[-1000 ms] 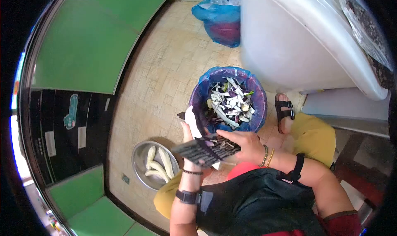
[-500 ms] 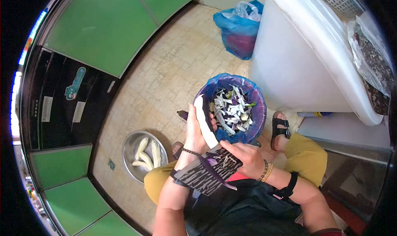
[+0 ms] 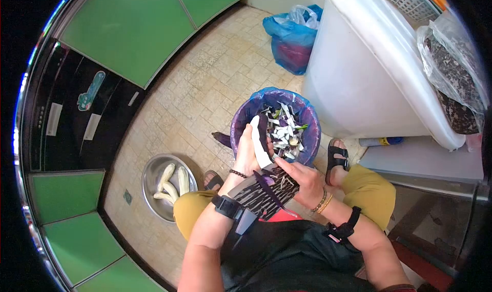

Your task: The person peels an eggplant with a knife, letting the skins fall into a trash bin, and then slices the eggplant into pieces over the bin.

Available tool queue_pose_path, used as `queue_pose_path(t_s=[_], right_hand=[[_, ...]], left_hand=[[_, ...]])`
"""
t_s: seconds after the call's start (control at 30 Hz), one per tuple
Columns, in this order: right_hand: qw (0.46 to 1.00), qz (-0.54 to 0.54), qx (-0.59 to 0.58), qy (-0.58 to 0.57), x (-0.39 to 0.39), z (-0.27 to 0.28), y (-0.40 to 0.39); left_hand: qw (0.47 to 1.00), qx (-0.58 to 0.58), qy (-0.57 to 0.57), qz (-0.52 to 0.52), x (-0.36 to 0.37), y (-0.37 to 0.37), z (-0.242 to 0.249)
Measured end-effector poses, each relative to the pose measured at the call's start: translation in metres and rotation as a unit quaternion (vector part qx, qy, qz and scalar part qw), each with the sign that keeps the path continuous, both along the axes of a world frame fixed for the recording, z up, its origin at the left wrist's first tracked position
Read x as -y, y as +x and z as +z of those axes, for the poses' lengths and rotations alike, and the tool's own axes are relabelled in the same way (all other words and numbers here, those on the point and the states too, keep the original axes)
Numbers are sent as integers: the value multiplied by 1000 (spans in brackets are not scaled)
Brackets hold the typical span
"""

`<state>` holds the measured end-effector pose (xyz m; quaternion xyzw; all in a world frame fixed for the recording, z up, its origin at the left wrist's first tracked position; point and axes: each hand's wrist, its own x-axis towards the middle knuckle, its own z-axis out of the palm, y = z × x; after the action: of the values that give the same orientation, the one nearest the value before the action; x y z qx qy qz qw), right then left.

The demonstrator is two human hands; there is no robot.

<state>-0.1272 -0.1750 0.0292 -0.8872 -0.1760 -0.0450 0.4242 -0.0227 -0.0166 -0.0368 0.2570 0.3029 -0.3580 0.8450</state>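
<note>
My left hand (image 3: pixel 247 156) is wrapped round a partly peeled eggplant (image 3: pixel 260 138), white along one side and dark purple on the other. In my right hand (image 3: pixel 304 182) is a broad-bladed knife (image 3: pixel 259 199) with a dark, pale-streaked blade, its handle hidden by the fingers. The knife's edge lies against the eggplant's near end. A strip of purple peel (image 3: pixel 270 187) and small pale shreds cling to the blade. Just beyond my hands stands a bin (image 3: pixel 313 119) lined with a blue bag, holding peelings (image 3: pixel 288 133).
A metal bowl (image 3: pixel 192 170) with several peeled eggplants (image 3: pixel 167 177) sits on the floor at left. Beside the bin lies a purple eggplant (image 3: pixel 222 139). A blue bag (image 3: pixel 292 41) leans by the white basin-like fixture (image 3: pixel 353 82) at right. Green cabinets (image 3: pixel 123 30) line the left.
The view has shifted slightly. My left hand has turned the eggplant so more dark skin shows, and the peel strip on the blade sits differently. Both hands keep their holds.
</note>
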Motion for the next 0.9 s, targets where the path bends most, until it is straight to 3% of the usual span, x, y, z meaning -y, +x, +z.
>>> queue_pose_path(t_s=[0.1, 0.33, 0.47, 0.57, 0.6, 0.67, 0.7, 0.8, 0.83, 0.9], right_hand=[[1000, -2, -18, -18, 8, -15, 0], [999, -25, -22, -27, 4, -18, 2], [998, -28, -41, -34, 2, -18, 5], [996, -62, -50, -48, 2, -32, 8], [996, -62, -50, -49, 3, -38, 10], [995, -85, -44, -9, 4, -47, 15], [997, -70, -20, -8, 1, -41, 15], [999, 9, -43, -2, -2, -16, 10], [999, 21, -50, -1, -6, -7, 9], [999, 31, -42, 15, -9, -4, 9]], left_hand=[[996, 31, 75, -46, 3, -5, 8], [994, 34, 105, 8, 4, -10, 1], [996, 60, 63, -7, -5, -8, -18], [996, 41, 81, 24, 4, -14, 25], [997, 3, -7, 82, 10, -21, 26], [992, 30, -33, 121, 14, -21, 27], [996, 58, -20, 61, 4, -23, -8], [989, 76, 127, 12, 2, -3, 2], [992, 43, 92, 76, 9, -3, 6], [985, 59, 149, 67, 9, -3, 6]])
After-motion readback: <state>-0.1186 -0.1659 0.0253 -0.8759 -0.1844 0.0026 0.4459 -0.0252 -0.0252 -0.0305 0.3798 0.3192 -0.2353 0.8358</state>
